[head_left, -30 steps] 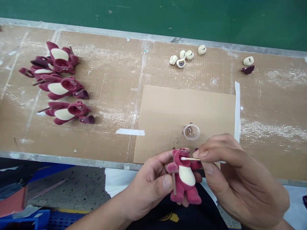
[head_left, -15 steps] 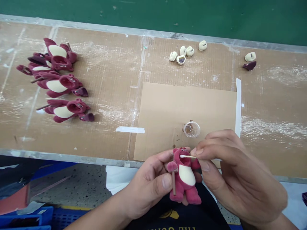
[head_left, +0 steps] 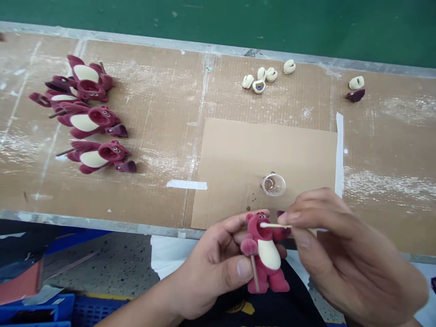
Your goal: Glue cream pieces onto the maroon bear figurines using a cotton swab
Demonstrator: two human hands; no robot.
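Head view: our left hand (head_left: 218, 268) curls around a pink bear figurine (head_left: 269, 255), held face-up at the near edge of the bench (head_left: 160, 91), thumb beside its brown stick (head_left: 255, 274). Our right hand (head_left: 340, 247) pinches a cotton swab (head_left: 275, 225), white tip at the figurine's open mouth. Beyond, a clear plastic cup (head_left: 276, 185) sits on a cardboard sheet (head_left: 231, 154).

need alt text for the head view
The left hand holds a pink toy bear while the right hand holds a cotton swab at its open mouth. A clear cup sits on cardboard beyond; more bears lie to the left.
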